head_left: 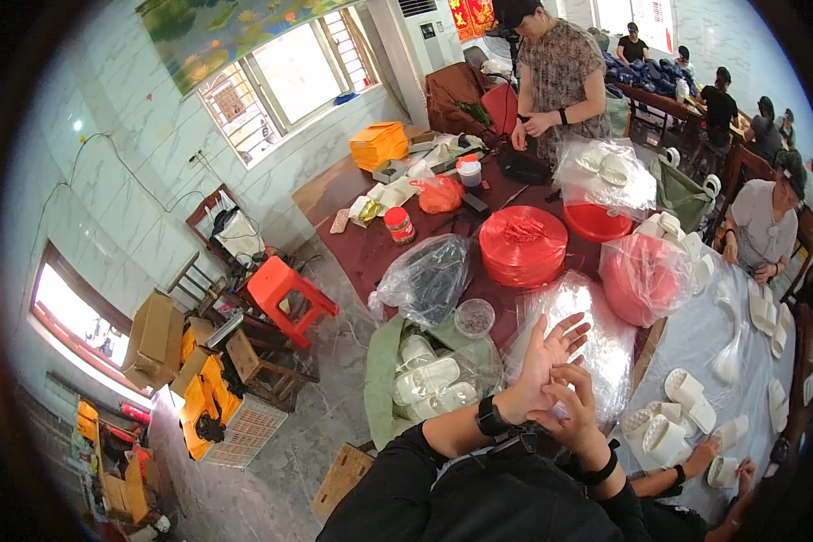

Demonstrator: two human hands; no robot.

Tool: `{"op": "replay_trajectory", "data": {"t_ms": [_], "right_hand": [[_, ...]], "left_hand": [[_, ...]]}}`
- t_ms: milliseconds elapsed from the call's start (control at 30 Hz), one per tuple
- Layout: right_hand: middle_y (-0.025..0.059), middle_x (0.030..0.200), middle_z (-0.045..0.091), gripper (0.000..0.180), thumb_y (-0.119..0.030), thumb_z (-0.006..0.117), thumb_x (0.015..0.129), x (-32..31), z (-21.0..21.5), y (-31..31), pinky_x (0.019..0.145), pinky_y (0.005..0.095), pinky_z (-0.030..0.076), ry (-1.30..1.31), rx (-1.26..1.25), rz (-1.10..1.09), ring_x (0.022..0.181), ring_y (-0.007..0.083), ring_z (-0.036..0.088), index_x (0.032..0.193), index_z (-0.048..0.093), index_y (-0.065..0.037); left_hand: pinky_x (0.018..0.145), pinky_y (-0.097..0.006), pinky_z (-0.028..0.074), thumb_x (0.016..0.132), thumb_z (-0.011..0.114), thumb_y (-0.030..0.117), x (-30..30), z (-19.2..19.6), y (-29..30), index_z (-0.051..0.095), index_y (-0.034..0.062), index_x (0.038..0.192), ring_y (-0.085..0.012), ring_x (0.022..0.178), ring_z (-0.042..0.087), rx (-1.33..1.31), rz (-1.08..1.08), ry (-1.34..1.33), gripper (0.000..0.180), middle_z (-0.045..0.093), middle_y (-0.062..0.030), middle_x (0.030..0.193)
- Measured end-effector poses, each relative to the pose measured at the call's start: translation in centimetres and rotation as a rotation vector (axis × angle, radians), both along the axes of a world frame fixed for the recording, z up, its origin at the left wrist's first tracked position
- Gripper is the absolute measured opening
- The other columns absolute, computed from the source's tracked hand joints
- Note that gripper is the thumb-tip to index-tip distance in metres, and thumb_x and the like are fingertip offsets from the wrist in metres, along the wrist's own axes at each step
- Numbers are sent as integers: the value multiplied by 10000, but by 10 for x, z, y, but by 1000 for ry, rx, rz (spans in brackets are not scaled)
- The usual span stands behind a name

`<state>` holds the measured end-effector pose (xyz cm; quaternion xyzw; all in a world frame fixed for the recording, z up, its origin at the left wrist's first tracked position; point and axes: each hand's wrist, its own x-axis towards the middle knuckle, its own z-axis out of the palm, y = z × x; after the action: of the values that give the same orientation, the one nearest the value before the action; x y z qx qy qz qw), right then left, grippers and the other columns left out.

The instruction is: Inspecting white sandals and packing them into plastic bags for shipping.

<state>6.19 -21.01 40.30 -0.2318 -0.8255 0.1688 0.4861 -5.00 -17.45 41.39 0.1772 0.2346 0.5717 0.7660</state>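
Note:
My left hand (544,359) is raised palm up with its fingers spread, holding nothing; a black watch (491,417) is on that wrist. Against the base of its palm rests my right hand (576,408), fingers bent and apart, with no object visible in it. Beneath both hands lies a stack of clear plastic bags (596,316). Left of them, white slippers (429,378) in clear wrapping fill a green sack (382,379). A clear round tub (474,318) stands beside the sack, and a big roll of red plastic twine (524,244) sits beyond.
Loose white slippers (667,438) lie on the right-hand table (732,361), where a neighbour's hands (700,456) reach in. A red bag-lined tub (641,280) stands between. Across the dark red table (343,248) a person (560,81) stands. A red stool (289,294) is on the left floor.

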Motion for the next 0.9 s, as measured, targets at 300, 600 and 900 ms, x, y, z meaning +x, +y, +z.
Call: {"op": "replay_trajectory", "data": {"t_ms": [300,600,900], "right_hand": [[102,1018,529,426,-229,791,596,-3,4,-1,795,404,435,44,8,11,976,314,512,890,530,-65],[104,1013,528,459,-215,796,579,-4,12,-1,799,381,437,-32,70,30,974,302,512,929,543,-61],[97,995,530,448,-191,797,567,-8,16,4,778,388,437,-55,99,38,939,304,519,919,553,-57]], "left_hand": [[987,-334,278,886,238,581,-1,-3,0,366,68,1290,-187,1125,391,-5,-24,-32,665,430,-90,1253],[982,-335,296,892,250,565,-4,-12,-1,369,61,1282,-191,1114,405,-19,-64,-76,648,440,-96,1236],[992,-338,310,900,264,549,-7,-7,0,368,42,1274,-209,1124,425,-39,-71,-70,639,440,-118,1242]]}}
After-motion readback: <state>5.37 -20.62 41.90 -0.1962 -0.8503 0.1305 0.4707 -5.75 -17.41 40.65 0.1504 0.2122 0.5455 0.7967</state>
